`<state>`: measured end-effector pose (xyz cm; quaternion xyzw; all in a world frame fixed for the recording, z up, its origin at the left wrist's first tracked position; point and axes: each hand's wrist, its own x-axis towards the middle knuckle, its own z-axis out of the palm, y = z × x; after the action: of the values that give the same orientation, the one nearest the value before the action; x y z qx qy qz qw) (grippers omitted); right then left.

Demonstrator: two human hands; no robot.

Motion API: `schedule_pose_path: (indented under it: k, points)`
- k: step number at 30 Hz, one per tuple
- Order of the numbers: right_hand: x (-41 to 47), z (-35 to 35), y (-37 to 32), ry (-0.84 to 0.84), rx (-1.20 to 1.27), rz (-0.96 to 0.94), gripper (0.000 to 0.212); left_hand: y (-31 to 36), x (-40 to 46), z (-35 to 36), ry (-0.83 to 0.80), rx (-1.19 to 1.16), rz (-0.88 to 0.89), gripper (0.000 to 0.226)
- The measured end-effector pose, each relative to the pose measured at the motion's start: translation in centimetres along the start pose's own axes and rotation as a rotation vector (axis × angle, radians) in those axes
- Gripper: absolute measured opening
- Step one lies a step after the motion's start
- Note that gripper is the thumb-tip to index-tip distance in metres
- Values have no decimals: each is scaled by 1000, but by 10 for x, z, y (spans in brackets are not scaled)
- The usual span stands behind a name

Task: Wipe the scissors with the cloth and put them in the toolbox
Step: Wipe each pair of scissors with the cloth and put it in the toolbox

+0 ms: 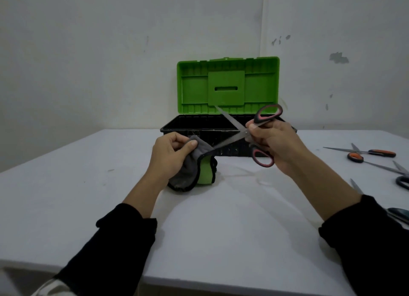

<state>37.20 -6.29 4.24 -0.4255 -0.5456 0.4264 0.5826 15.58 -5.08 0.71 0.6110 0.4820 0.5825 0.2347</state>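
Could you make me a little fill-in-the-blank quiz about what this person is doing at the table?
1. The toolbox lid is ____.
2. The cloth is held by the ____ hand.
3. The blades of the red-handled scissors in the right hand are spread ____.
4. The spare scissors lie on the person's ____ side of the table.

Missing words: open; left; apart; right

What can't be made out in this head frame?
- Toolbox interior: floor hidden by its front wall and the hands.
- Red-handled scissors: the lower blade's tip is buried in the cloth pinched by the left hand; the pivot is covered by the right hand.
- Dark-handled scissors at the right edge: cut off by the frame.
- Any dirt on the blades: too small to tell.
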Motion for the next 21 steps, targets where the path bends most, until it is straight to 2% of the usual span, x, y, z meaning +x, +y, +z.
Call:
schedule_pose_path:
  k: [6,9,12,15,19,21]
  points:
    - [-3,-7,-12,-184,-430,5,6,6,1,2,89,-226,-124,9]
    - [-4,-4,-12,-206,-534,3,5,10,-1,2,23,-268,1,7]
    - [-3,3,-9,-226,-575,-5,7,13,-5,2,-186,-170,193,8]
    - [-2,5,-8,-220,-617,-46,6,17,-8,-1,-323,-7,250,5]
    - [-3,3,-10,-233,-628,-86,7,17,-6,-2,-147,169,236,23]
    - [-4,7,-11,-240,-651,-110,9,15,-4,0,-118,259,153,25]
